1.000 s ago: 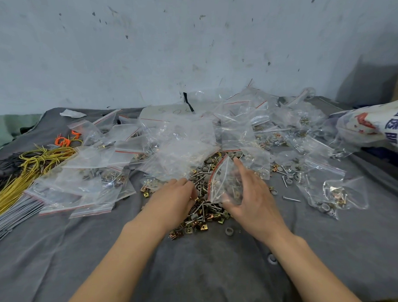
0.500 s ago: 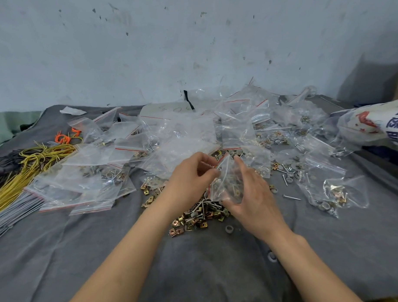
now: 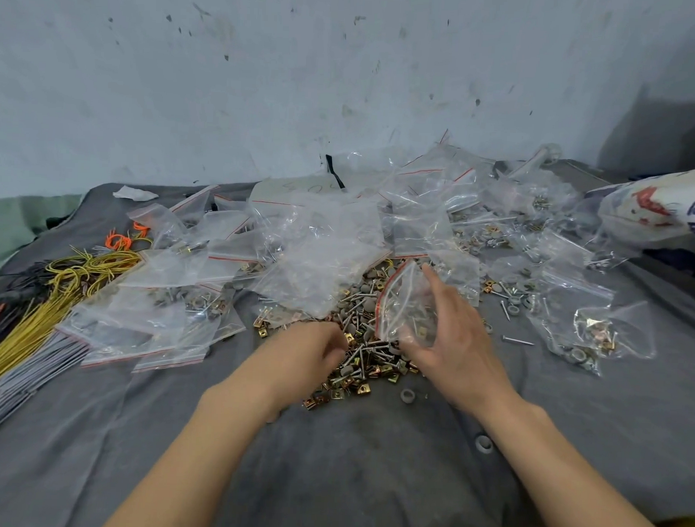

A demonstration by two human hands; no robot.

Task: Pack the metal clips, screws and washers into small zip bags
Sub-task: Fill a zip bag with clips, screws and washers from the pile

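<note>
Filling one bag: the right hand (image 3: pixel 457 346) clamps its fingers on a small clear red-sealed zip bag (image 3: pixel 405 304) just above the heap of brass clips, screws and grey washers (image 3: pixel 368 354); the left hand (image 3: pixel 311 354) digs there, fingers curled, catch unseen. Next, lift pieces to the bag's mouth, where that hand was half a second ago

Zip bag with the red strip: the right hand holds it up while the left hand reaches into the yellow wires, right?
Not quite. The head view shows the left hand down in the pile of clips and screws, not in the yellow wires, which lie off to its left. The right hand does hold the zip bag up.
</note>
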